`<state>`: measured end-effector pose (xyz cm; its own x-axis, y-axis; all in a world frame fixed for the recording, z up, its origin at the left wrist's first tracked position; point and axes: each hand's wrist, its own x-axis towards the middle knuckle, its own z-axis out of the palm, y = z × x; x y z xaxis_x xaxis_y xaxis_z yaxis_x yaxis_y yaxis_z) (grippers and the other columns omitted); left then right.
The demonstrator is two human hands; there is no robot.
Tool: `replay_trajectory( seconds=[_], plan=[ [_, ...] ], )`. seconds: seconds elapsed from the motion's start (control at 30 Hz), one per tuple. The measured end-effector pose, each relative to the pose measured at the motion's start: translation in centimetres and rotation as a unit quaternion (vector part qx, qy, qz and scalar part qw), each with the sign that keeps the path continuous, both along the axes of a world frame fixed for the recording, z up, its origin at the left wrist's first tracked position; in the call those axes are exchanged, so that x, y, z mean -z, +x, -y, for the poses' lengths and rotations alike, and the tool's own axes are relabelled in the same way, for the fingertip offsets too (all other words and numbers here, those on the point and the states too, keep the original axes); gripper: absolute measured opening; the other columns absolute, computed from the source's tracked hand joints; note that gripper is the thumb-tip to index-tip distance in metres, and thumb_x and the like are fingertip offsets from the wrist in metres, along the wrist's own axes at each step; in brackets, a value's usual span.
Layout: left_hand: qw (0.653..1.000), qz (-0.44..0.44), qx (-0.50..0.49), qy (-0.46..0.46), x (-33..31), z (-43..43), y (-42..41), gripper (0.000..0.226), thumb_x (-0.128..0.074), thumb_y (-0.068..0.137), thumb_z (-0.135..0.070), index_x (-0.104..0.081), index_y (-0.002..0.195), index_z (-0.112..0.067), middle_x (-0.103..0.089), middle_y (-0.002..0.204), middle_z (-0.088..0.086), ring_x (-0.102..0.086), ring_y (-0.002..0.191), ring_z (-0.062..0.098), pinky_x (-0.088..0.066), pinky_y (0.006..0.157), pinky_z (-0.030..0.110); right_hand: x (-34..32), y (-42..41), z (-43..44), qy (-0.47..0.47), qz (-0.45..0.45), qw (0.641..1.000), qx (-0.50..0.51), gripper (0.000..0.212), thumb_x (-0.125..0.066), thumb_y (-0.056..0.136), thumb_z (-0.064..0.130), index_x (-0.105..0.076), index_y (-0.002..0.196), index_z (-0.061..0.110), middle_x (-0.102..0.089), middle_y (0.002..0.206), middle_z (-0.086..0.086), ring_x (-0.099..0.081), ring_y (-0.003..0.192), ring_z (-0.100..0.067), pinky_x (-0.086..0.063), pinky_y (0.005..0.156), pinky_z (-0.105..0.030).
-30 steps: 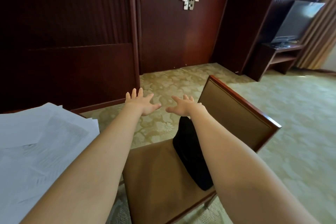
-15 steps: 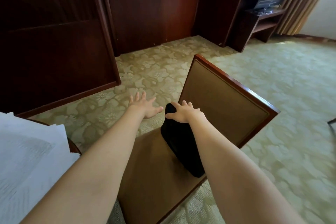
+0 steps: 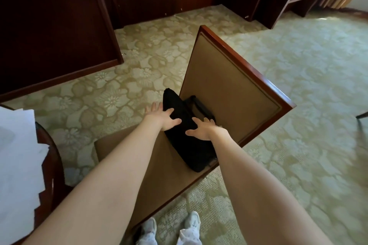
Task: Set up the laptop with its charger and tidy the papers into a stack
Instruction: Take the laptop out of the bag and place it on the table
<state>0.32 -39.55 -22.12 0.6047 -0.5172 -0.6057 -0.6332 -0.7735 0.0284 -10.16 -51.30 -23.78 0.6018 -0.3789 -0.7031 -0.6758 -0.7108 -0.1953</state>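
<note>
Head view: at our left, white papers lie on the table. Ahead, on the chair seat, the black bag leans against the backrest. Our left hand and right hand rest on it, fingers spread, gripping nothing. What's inside, we cannot tell.

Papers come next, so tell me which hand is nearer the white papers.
Left. The left hand touches the black bag on the side facing the papers; the right hand rests on the bag too, farther from them.

papers cut off left, bag contents hidden
</note>
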Motion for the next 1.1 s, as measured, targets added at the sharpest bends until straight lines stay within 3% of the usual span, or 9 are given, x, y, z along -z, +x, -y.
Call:
replay_trajectory(
  seconds=[0.27, 0.37, 0.5, 0.67, 0.77, 0.87, 1.1],
  plan=[
    [0.999, -0.031, -0.006, 0.043, 3.5, 3.1, -3.6, 0.067, -0.019, 0.094, -0.062, -0.003, 0.15, -0.03, 0.008, 0.157, 0.01, 0.01, 0.144, 0.031, 0.003, 0.115, 0.048, 4.3, -4.0, 2.5, 0.057, -0.036, 0.998, 0.0, 0.07, -0.044, 0.096, 0.042, -0.002, 0.151, 0.029, 0.001, 0.158, -0.009, 0.0, 0.145, -0.03, -0.013, 0.116, -0.052],
    [0.997, -0.05, -0.01, 0.055, 4.5, 4.1, -4.8, 0.066, -0.018, 0.094, -0.061, -0.003, 0.15, -0.03, 0.007, 0.157, 0.01, 0.011, 0.144, 0.031, 0.003, 0.115, 0.047, 6.4, -6.4, 1.9, 0.071, 0.014, 0.997, 0.024, 0.064, -0.044, 0.097, 0.031, -0.01, 0.151, 0.025, -0.01, 0.156, -0.011, -0.02, 0.14, -0.033, -0.029, 0.11, -0.046],
    [0.996, -0.073, -0.005, 0.057, 5.6, 5.6, -6.3, 0.065, -0.019, 0.095, -0.059, -0.003, 0.15, -0.029, 0.003, 0.157, 0.012, 0.006, 0.144, 0.032, 0.002, 0.115, 0.046, 8.9, -9.6, 0.7, 0.002, 0.113, 0.99, 0.079, 0.054, -0.045, 0.093, 0.015, -0.024, 0.143, 0.018, -0.03, 0.144, -0.01, -0.043, 0.123, -0.031, -0.043, 0.097, -0.043],
    [0.992, -0.1, 0.021, 0.077, 6.5, 6.9, -7.7, 0.063, -0.023, 0.097, -0.054, -0.003, 0.15, -0.028, -0.017, 0.154, 0.015, -0.017, 0.141, 0.035, -0.012, 0.114, 0.046, 10.0, -10.4, 1.9, -0.04, 0.057, 0.992, 0.108, 0.047, -0.048, 0.094, 0.025, -0.031, 0.136, 0.012, -0.043, 0.134, -0.012, -0.044, 0.121, -0.031, -0.04, 0.097, -0.041],
    [0.99, -0.111, 0.045, 0.073, 7.3, 6.9, -8.5, 0.062, -0.028, 0.098, -0.049, -0.001, 0.15, -0.03, -0.018, 0.154, 0.015, -0.019, 0.14, 0.035, -0.014, 0.113, 0.046, 10.5, -10.0, 2.8, -0.04, 0.009, 0.994, 0.099, 0.046, -0.044, 0.096, 0.034, -0.038, 0.137, 0.011, -0.043, 0.135, -0.012, -0.042, 0.124, -0.029, -0.034, 0.099, -0.039],
    [0.989, -0.12, 0.052, 0.066, 7.9, 6.8, -8.9, 0.062, -0.034, 0.098, -0.042, 0.001, 0.149, -0.033, -0.016, 0.154, 0.014, -0.021, 0.14, 0.036, -0.017, 0.113, 0.045, 11.5, -9.9, 3.4, -0.021, -0.018, 0.995, 0.093, 0.044, -0.041, 0.097, 0.037, -0.046, 0.132, 0.011, -0.045, 0.132, -0.013, -0.045, 0.121, -0.03, -0.039, 0.098, -0.039],
    [0.99, -0.127, 0.04, 0.048, 8.3, 6.4, -9.1, 0.063, -0.037, 0.099, -0.033, 0.002, 0.149, -0.035, -0.018, 0.153, 0.015, -0.025, 0.137, 0.036, -0.026, 0.11, 0.043, 12.4, -9.5, 2.9, 0.023, 0.053, 0.98, 0.189, 0.03, -0.04, 0.099, 0.027, -0.056, 0.113, 0.006, -0.059, 0.11, -0.015, -0.056, 0.105, -0.033, -0.048, 0.09, -0.041]
  ],
)
